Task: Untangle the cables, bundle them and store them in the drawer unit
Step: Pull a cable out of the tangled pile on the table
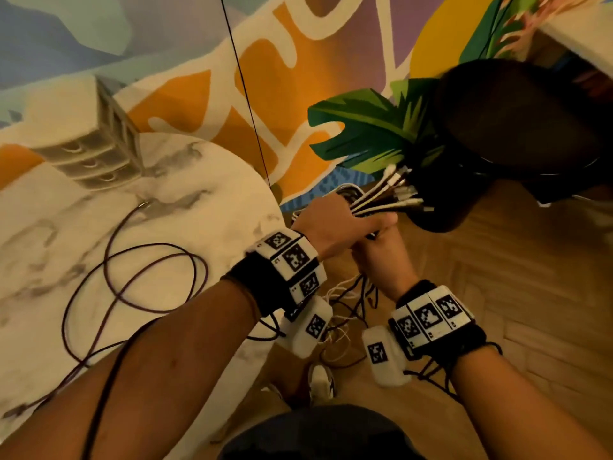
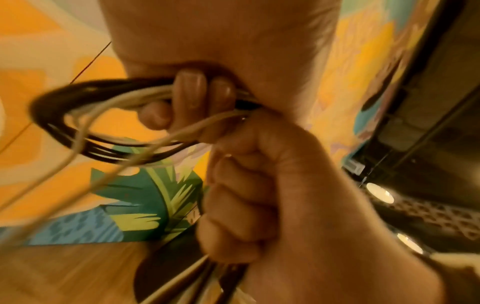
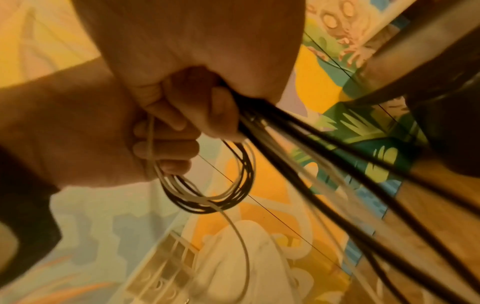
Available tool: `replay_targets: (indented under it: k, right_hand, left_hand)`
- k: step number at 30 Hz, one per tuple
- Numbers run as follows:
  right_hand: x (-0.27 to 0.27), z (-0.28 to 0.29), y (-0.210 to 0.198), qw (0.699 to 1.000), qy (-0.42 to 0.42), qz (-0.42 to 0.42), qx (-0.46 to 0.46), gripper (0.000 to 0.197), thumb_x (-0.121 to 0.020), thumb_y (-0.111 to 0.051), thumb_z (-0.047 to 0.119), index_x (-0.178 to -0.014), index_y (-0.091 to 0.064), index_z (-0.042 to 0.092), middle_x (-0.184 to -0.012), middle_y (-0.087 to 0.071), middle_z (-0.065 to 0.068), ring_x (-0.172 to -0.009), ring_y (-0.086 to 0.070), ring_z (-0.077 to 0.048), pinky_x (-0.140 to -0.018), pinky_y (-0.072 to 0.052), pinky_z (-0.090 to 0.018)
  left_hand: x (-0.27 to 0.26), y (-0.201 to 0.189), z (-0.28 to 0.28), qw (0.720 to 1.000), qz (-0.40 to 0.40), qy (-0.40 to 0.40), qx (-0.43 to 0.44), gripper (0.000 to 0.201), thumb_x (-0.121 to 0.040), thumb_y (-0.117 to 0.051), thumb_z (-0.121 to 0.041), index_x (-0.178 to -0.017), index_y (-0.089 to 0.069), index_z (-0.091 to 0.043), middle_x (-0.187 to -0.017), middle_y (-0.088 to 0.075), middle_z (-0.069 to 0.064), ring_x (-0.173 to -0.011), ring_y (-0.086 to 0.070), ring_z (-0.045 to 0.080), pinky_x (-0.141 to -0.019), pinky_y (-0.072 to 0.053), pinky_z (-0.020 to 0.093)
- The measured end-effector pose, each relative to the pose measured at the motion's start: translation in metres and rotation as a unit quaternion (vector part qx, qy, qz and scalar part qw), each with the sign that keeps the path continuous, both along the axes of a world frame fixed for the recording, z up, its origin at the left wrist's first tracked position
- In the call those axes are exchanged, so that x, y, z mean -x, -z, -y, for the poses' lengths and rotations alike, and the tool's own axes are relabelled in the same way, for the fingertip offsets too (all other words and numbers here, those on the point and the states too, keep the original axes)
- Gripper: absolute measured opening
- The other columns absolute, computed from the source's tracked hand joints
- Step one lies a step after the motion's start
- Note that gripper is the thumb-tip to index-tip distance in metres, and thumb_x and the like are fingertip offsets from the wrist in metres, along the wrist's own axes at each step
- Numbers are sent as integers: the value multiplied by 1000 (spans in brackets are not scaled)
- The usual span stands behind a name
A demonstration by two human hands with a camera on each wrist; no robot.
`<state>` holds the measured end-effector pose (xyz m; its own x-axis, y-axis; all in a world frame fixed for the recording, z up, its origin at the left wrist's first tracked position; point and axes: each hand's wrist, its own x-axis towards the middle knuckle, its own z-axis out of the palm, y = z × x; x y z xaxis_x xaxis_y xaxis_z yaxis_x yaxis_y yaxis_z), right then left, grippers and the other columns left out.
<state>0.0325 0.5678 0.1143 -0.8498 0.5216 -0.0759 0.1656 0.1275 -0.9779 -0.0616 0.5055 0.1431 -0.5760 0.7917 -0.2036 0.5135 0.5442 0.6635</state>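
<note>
Both hands meet off the table's edge, above the wooden floor (image 1: 497,293), so the slack can hang free rather than snag on the tabletop. Left hand (image 1: 335,224) is closed, fingers curled round the cable bundle (image 1: 381,200); the left wrist view shows a coiled loop of black and white cables (image 2: 85,123) passing through that fist, evidently held to keep the turns already made from springing apart. Right hand (image 1: 381,254) sits just below and touching the left, likewise clenched; the right wrist view shows dark strands (image 3: 324,156) running out of its grip and downward, which suggests it feeds or tensions the loose length while the left anchors the coil.

Connector ends (image 1: 401,190), mostly white, fan out beyond the left hand, gathered to one side, probably to keep the plugs aligned. Slack tails (image 1: 345,313) hang beneath both wrists toward the floor, not yet wound in.

On the marbled round table (image 1: 49,293) one dark reddish cable (image 1: 132,277) lies in loose loops, apart from the bundle and held by neither hand. Drawer unit (image 1: 96,151) stands at the far side of the table, well apart from the hands; whether any drawer is open cannot be told.

Judgement: bundling is in hand, storage not begun.
</note>
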Motion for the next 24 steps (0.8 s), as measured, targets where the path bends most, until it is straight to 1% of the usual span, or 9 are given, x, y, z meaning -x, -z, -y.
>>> replay_targets:
  k: [3,5,7,9,12,14,16,20,24]
  right_hand:
    - [4,-3,3,997,44,5,-60,35,-84,-51,-5,-60,-52,21,-51,-53,12,-47,-48,3,-46,-34,-10]
    - [6,-8,10,995,81,46,-20,32,-84,-51,2,-56,-46,15,-42,-47,10,-39,-40,-2,-42,-31,-17]
    - [8,-12,17,990,108,76,39,26,-81,-52,14,-58,-42,13,-44,-39,2,-40,-35,-15,-44,-28,-28]
    - [10,-14,22,983,126,112,75,21,-81,-50,15,-61,-43,13,-50,-35,-4,-40,-32,-17,-45,-27,-30]
    - [15,-15,26,971,144,141,131,28,-88,-48,16,-60,-45,15,-50,-35,-1,-39,-31,-14,-41,-26,-25]
    - [17,-12,26,963,153,132,178,33,-91,-49,21,-58,-45,18,-46,-34,3,-38,-28,-12,-40,-23,-23]
    - [20,-7,27,959,149,120,211,37,-94,-48,20,-58,-44,19,-43,-35,7,-36,-28,-11,-38,-23,-22]
    - [17,2,20,973,112,101,173,39,-98,-37,9,-61,-45,15,-39,-42,7,-32,-32,-7,-37,-27,-21]
    - [11,7,6,994,16,59,96,36,-97,-45,15,-61,-46,20,-38,-40,11,-35,-32,-6,-44,-27,-24]
  left_hand:
    - [-2,-5,-5,995,-87,-16,52,64,-73,-48,-78,-59,-42,-15,-59,-48,-1,-54,-48,15,-51,-36,29]
    - [0,-7,-1,982,-183,-47,22,58,-72,-45,-79,-71,-51,-22,-70,-56,-5,-66,-53,15,-59,-43,30]
    - [3,-13,7,974,-212,-73,-36,48,-74,-50,-74,-71,-46,-26,-69,-55,-8,-67,-53,15,-59,-42,30]
    - [7,-20,15,976,-183,-79,-87,45,-76,-56,-68,-64,-40,-28,-62,-49,-10,-60,-50,10,-53,-36,28]
    - [8,-32,25,984,-62,-16,-164,27,-75,-68,-55,-74,-58,-30,-69,-59,-14,-64,-56,-2,-56,-43,16]
    - [5,-29,26,990,-38,52,-126,22,-83,-67,-39,-75,-61,-19,-64,-57,-11,-59,-54,0,-56,-40,8]
    - [3,-15,25,993,-42,94,-57,23,-91,-55,-25,-72,-58,-12,-63,-56,-5,-57,-51,8,-55,-37,12]
    - [-1,11,27,998,-32,51,-28,50,-89,-36,-50,-84,-64,-10,-75,-65,8,-68,-59,24,-66,-48,42]
    - [7,8,23,998,48,-36,-20,64,-84,-46,-64,-79,-64,-3,-67,-61,8,-58,-56,19,-54,-43,30]
